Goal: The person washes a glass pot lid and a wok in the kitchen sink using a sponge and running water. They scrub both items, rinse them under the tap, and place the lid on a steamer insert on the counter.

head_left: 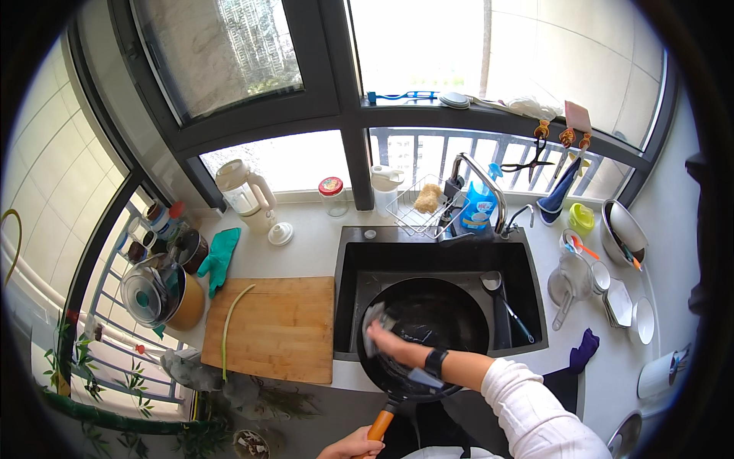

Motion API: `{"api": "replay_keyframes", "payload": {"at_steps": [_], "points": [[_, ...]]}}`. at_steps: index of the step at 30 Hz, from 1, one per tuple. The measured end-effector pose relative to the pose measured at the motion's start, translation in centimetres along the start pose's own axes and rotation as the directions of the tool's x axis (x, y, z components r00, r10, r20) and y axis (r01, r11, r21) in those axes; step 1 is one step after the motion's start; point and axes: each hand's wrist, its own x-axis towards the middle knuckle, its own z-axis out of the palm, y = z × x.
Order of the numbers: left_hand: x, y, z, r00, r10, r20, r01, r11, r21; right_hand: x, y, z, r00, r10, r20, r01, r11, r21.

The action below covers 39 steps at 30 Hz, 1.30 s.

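A large black wok [440,306] is tilted over the front edge of the dark sink [352,264]. My left hand [353,444] is closed around its orange-brown handle [381,423] at the lower edge of the view. Over the left side of the wok, my right hand [391,346] presses a greyish cloth-like piece [373,317] against the inner wall near the rim; its exact kind is unclear. A dark watch [436,361] sits on my right wrist. Wet streaks shine on the wok's inside.
A ladle [492,283] leans in the sink's right side under the faucet [501,195]. To the left lies a wooden cutting board [279,329] with a long green stalk [229,321]. A strainer jug [569,279] and bowls [642,321] stand at right, near a purple cloth [585,349].
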Motion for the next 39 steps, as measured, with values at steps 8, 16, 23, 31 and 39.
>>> {"api": "replay_keyframes", "payload": {"at_steps": [8, 16, 23, 31, 39], "points": [[3.7, -2.8, -3.6, 0.995, -0.099, -0.015, 0.100, 0.988, 0.117, 7.3, -0.2, -2.9, 0.757, -0.045, -0.652, 0.181, 0.973, 0.144], [3.6, -2.4, -4.0, 0.990, -0.139, -0.038, 0.143, 0.979, 0.142, 0.3, 0.1, 0.7, 0.985, -0.162, 0.052, 0.161, 0.987, 0.023], [3.4, -2.2, -3.4, 0.989, -0.126, -0.071, 0.135, 0.982, 0.132, -11.4, -0.7, -3.5, 0.677, 0.150, 0.721, 0.241, 0.880, -0.409], [3.3, -2.1, -3.3, 0.985, -0.136, -0.106, 0.148, 0.982, 0.119, -9.9, -2.4, -0.7, 0.807, 0.037, 0.589, 0.293, 0.842, -0.454], [3.3, -2.2, -3.5, 0.986, -0.140, -0.088, 0.151, 0.980, 0.133, -5.0, -1.6, -4.8, 0.795, -0.224, 0.564, 0.550, -0.126, -0.826]]}}
